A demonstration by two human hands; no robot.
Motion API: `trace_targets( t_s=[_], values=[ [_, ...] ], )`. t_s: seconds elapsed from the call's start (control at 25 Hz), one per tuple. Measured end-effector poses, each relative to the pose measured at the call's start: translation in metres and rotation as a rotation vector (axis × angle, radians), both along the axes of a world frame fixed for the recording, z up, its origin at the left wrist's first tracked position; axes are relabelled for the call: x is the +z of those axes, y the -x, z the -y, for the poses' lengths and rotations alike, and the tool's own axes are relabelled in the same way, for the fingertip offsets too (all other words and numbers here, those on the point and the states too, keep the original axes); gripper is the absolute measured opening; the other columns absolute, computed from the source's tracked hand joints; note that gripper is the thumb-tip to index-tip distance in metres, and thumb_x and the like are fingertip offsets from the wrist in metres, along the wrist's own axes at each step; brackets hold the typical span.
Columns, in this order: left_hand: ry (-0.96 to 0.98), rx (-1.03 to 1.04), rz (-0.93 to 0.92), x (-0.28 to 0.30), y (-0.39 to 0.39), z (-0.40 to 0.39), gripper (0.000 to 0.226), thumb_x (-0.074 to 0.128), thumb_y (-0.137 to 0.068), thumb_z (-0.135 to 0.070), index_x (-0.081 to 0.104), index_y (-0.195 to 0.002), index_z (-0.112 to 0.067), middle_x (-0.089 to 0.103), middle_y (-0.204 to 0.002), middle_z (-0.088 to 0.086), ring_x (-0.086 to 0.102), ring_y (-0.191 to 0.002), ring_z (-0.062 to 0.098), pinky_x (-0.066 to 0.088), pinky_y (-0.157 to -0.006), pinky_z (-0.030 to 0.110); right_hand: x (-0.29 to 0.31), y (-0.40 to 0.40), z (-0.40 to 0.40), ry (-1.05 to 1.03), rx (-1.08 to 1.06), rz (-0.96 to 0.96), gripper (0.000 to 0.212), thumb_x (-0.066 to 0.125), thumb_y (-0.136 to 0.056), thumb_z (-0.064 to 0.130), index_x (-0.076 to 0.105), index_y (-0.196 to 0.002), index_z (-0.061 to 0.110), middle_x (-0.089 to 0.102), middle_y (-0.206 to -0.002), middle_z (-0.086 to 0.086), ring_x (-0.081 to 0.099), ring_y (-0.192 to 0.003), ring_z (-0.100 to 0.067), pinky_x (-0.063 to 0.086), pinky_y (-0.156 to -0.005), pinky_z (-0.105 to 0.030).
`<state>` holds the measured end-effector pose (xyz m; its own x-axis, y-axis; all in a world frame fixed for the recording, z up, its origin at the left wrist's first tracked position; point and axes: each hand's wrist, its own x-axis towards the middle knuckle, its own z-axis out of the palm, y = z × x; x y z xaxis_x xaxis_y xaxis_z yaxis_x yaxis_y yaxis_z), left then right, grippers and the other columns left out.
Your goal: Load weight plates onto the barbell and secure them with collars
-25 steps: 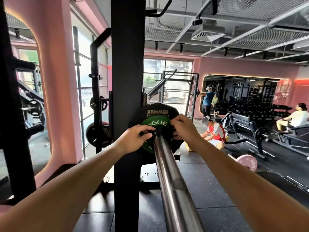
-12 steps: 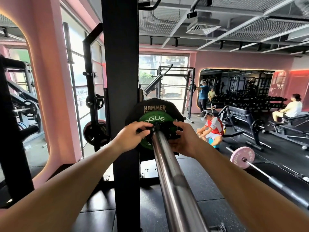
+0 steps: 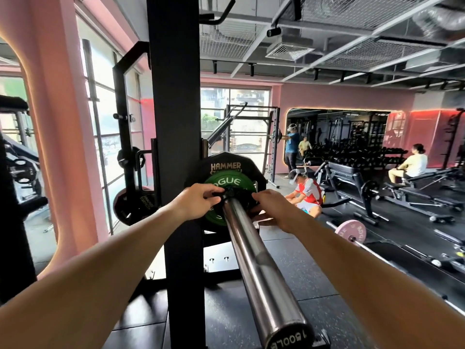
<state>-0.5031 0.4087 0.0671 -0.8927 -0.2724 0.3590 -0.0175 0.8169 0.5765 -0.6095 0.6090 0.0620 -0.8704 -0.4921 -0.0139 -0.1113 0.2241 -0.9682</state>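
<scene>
The steel barbell sleeve (image 3: 254, 258) runs away from me toward the rack. A small green plate (image 3: 227, 182) sits on it against a larger black plate (image 3: 225, 161). A dark collar (image 3: 227, 193) rings the sleeve right at the green plate. My left hand (image 3: 195, 201) pinches the collar from the left with its fingertips. My right hand (image 3: 271, 209) is on the collar's right side, fingers curled around it. Most of the collar is hidden by my fingers.
A black rack upright (image 3: 176, 147) stands just left of the sleeve. Black plates (image 3: 136, 205) hang on pegs by the window. A pink-plated barbell (image 3: 351, 233) lies on the floor to the right, near a crouching person (image 3: 307, 195). Benches and other people fill the far right.
My view has drifted slightly. My right hand has slid lower on the collar's right side. My left hand stays pinched on the collar.
</scene>
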Motion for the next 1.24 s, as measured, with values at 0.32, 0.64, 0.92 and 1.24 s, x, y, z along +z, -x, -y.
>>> trace_targets(
  t_s=[0.32, 0.64, 0.92, 1.24],
  values=[
    [0.288, -0.076, 0.004, 0.051, 0.006, -0.075, 0.027, 0.068, -0.093, -0.027, 0.070, -0.120, -0.023, 0.069, -0.122, 0.003, 0.063, -0.113, 0.020, 0.047, -0.097, 0.028, 0.039, -0.030, -0.099, -0.565, -0.140, -0.693, 0.035, 0.070, -0.088, 0.033, 0.067, -0.121, 0.023, 0.068, -0.125, -0.009, 0.062, -0.115, -0.026, 0.038, -0.083, -0.022],
    [0.569, -0.473, 0.140, 0.064, 0.041, -0.240, 0.030, 0.067, -0.094, -0.035, 0.071, -0.121, -0.020, 0.068, -0.116, 0.002, 0.060, -0.109, 0.020, 0.037, -0.079, 0.021, 0.037, -0.071, -0.273, -0.703, -0.443, -0.563, 0.028, 0.068, -0.086, 0.032, 0.069, -0.114, 0.026, 0.069, -0.100, 0.000, 0.063, -0.097, -0.020, 0.041, -0.075, -0.025],
    [0.685, -0.599, 0.185, 0.047, 0.081, -0.374, 0.031, 0.066, -0.093, -0.036, 0.071, -0.121, -0.021, 0.066, -0.128, 0.003, 0.060, -0.115, 0.021, 0.037, -0.081, 0.021, 0.016, -0.069, -0.414, -0.719, -0.583, -0.475, 0.031, 0.071, -0.082, 0.040, 0.070, -0.112, 0.029, 0.064, -0.100, 0.007, 0.061, -0.095, -0.015, 0.040, -0.075, -0.023],
    [0.634, -0.573, 0.219, 0.020, 0.152, -0.473, 0.032, 0.067, -0.094, -0.040, 0.069, -0.121, -0.024, 0.067, -0.125, 0.001, 0.060, -0.113, 0.017, 0.041, -0.087, 0.023, 0.010, 0.004, -0.516, -0.765, -0.520, -0.505, 0.032, 0.069, -0.085, 0.038, 0.069, -0.116, 0.029, 0.067, -0.113, 0.002, 0.058, -0.095, -0.016, 0.040, -0.075, -0.025]
  ],
)
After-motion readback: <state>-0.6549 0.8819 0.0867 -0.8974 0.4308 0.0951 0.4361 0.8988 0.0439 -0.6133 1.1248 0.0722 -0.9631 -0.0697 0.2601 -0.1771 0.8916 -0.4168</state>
